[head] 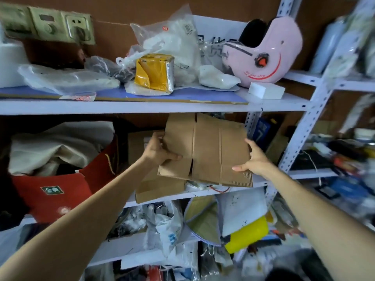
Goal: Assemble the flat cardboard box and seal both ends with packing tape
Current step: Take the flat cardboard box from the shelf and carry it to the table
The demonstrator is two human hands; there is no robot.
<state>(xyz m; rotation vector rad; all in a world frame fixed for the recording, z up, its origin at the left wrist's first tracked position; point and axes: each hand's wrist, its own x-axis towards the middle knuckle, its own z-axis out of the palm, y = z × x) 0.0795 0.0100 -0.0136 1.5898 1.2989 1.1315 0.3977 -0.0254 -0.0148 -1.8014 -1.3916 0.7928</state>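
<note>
so we're right at the start here, both hands, left [160,152] and right [254,161], have a pinching grip on the flat cardboard box [205,151] held by the middle shelf [203,194], next it probably needs popping open into shape

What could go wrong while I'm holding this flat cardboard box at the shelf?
The flat box is gripped only at its side edges by the left hand and right hand, so it may buckle along its creases. The loose cardboard and red wire below could snag and get dragged off the shelf.
</note>
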